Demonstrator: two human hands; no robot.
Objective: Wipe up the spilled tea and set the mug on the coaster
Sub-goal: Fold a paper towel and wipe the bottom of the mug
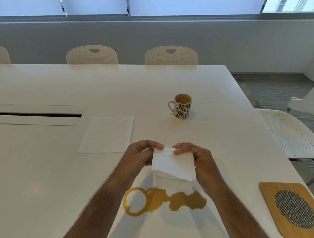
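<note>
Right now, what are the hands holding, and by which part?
Both hands hold one folded paper towel above the spill: left hand and right hand each pinch its top edge near a corner.

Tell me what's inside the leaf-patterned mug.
The white mug with black leaf print holds amber tea, its surface sitting below the rim. The liquid hides the bottom, so anything lying under it can't be seen.

Both hands hold a folded white paper towel (172, 163) above the white counter (37, 166): the left hand (139, 154) and right hand (199, 160) pinch its far edge between thumb and fingers (159, 145). A brown tea spill (165, 201), with a ring at its left end, lies just nearer than the towel. A leaf-patterned mug (182, 106) holding tea stands farther back; a flat napkin (107, 134) lies left of the hands; a wooden coaster (291, 210) sits at the right edge.
</note>
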